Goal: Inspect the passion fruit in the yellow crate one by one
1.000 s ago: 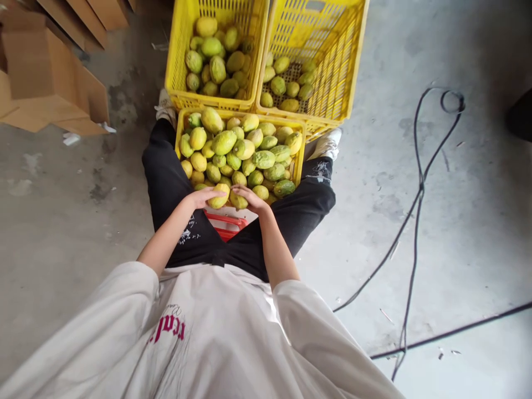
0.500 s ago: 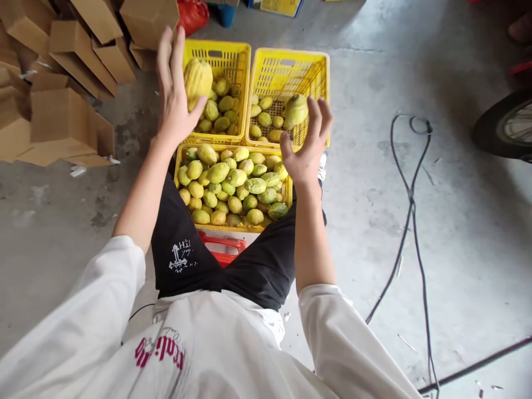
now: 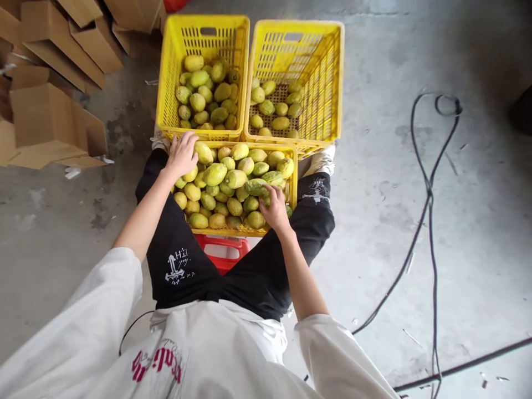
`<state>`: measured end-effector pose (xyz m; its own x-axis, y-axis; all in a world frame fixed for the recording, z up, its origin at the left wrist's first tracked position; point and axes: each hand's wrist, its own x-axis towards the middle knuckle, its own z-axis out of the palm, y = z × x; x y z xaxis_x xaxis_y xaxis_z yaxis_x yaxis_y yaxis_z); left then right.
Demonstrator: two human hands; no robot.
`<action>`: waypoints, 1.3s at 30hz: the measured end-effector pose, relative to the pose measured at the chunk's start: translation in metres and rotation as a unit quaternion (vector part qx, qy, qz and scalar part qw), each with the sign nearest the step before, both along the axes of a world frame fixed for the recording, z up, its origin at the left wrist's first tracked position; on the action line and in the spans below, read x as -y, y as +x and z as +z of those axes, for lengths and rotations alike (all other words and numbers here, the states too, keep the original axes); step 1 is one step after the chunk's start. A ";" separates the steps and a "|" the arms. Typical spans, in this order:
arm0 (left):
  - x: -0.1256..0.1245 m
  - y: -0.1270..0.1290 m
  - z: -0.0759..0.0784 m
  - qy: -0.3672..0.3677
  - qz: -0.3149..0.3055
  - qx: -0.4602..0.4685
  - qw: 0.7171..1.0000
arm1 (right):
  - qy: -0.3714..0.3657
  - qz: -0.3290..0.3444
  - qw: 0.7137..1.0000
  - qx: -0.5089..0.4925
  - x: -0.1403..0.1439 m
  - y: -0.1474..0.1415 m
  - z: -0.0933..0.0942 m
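Yellow-green oval fruits fill the near yellow crate between my knees. My left hand lies over its far left corner, fingers stretched out and touching a yellowish fruit. At the right side of this crate, my right hand rests on the fruits, its thumb and fingers apart around a green fruit that they partly cover. Neither hand has lifted a fruit. Beyond stand two more yellow crates: the left one holds a heap of fruits, the right one a thinner layer.
Cardboard boxes lie in a pile at the upper left. A red plastic object shows between my thighs. On the concrete floor at the right runs a looped black cable, with a dark rod at the lower right.
Both hands have come down from above the far crates to the near crate. The two fruits that were beside my hands above the far crates are no longer up there. The view has shifted.
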<state>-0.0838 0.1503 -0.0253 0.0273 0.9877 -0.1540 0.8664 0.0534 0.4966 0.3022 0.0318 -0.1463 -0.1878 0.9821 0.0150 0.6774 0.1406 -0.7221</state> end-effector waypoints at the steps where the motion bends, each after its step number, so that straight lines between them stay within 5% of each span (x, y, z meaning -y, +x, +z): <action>1: -0.005 -0.002 -0.004 -0.011 0.002 -0.006 1.000 | -0.005 0.000 1.000 0.007 -0.001 0.001 0.000; 11: -0.089 0.002 -0.044 -0.067 0.024 0.022 0.997 | -0.003 0.001 0.994 0.107 0.005 -0.013 0.007; 16: -0.118 0.013 -0.056 -0.159 0.066 -0.052 0.984 | -0.069 0.012 0.982 0.177 0.003 -0.025 0.022; 23: -0.124 0.005 -0.071 -0.173 0.060 -0.100 0.978 | -0.112 0.002 0.978 0.177 -0.003 -0.033 0.026; 30: -0.125 -0.004 -0.084 -0.123 0.060 -0.011 0.990 | -0.109 -0.021 0.990 0.084 -0.003 -0.030 0.021; 39: -0.095 0.003 -0.079 -0.155 0.052 -0.053 0.985 | -0.102 -0.014 0.990 0.097 -0.009 -0.029 0.014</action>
<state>-0.0810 0.2449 -0.1040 -0.1039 0.8892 -0.4456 0.8939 0.2799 0.3501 0.2727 0.0405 -0.1327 -0.1395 0.9660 -0.2175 0.8074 -0.0162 -0.5897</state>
